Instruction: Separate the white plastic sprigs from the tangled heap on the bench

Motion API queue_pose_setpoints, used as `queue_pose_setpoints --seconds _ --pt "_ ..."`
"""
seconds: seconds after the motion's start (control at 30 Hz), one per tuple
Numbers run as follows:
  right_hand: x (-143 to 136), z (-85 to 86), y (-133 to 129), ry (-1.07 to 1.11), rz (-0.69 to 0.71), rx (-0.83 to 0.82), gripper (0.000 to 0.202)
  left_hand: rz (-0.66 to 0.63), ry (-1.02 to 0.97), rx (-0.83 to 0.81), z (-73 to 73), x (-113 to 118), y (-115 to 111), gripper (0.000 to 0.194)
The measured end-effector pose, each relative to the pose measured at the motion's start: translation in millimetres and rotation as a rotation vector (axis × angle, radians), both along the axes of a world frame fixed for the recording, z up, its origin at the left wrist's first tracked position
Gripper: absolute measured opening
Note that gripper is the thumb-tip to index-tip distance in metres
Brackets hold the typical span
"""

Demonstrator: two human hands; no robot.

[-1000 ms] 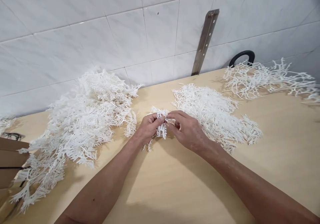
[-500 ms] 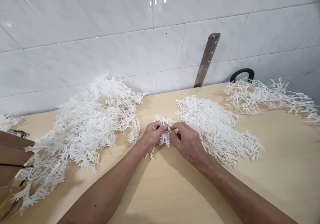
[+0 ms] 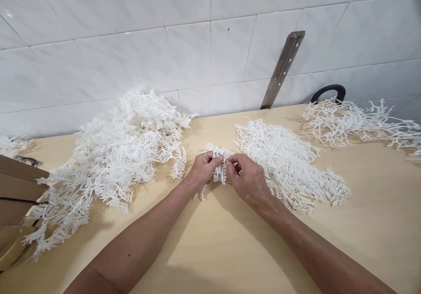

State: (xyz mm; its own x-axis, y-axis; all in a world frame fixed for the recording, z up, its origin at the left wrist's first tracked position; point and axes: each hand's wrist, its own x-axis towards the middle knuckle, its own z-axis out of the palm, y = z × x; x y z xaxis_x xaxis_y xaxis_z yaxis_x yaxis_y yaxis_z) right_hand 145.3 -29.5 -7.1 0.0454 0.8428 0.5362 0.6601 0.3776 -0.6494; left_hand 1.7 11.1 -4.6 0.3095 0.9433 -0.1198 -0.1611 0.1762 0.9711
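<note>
Tiled wall point(image 3: 131, 61) standing behind pale table point(image 3: 210, 250). Left hand point(image 3: 204, 168) pinching white sprigs point(image 3: 219, 175) between thumb and fingers; sprigs sticking out beyond and below grip. Right hand point(image 3: 247, 175) holding fingertips narrow at sprigs' right edge; whether gripping any, cannot tell. Large heap point(image 3: 121, 145) lying left of grip, flatter pile point(image 3: 289, 162) right. Against one second ago, right thumb and index sitting closer together; left hand still keeping hold of sprigs.
</note>
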Motion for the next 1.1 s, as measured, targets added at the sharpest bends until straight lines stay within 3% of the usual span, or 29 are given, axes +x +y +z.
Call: queue_pose_setpoints --seconds 0.2,0.33,0.47,0.57,0.7,0.9,1.1 --pt "0.7 1.3 2.8 0.057 0.017 -0.132 0.007 -0.013 0.0 0.017 2.6 0.4 -1.6 0.044" --pt "0.8 -4.8 6.4 -0.016 0.052 -0.009 0.006 0.0 0.108 0.107 9.1 1.3 -4.5 0.043" --pt "1.0 -9.0 8.1 -0.214 0.098 0.117 0.012 0.103 0.283 0.234 7.8 4.7 -4.9 0.038" --pt "-1.0 -9.7 5.6 -0.294 0.097 0.148 0.015 0.172 0.367 0.273 1.4 7.2 -2.1 0.031" --pt "-6.4 -7.2 -0.1 -0.235 0.127 0.127 0.012 0.266 0.376 0.288 -2.7 5.8 2.4 0.034" --pt "12.1 5.5 1.2 -0.009 -0.046 -0.018 0.007 0.103 0.103 0.073 10.5 -2.8 -4.1 0.042" --pt "62.3 26.9 8.9 -0.058 -0.333 -0.167 0.013 0.048 0.067 0.004 12.4 -6.7 -4.3 0.045"
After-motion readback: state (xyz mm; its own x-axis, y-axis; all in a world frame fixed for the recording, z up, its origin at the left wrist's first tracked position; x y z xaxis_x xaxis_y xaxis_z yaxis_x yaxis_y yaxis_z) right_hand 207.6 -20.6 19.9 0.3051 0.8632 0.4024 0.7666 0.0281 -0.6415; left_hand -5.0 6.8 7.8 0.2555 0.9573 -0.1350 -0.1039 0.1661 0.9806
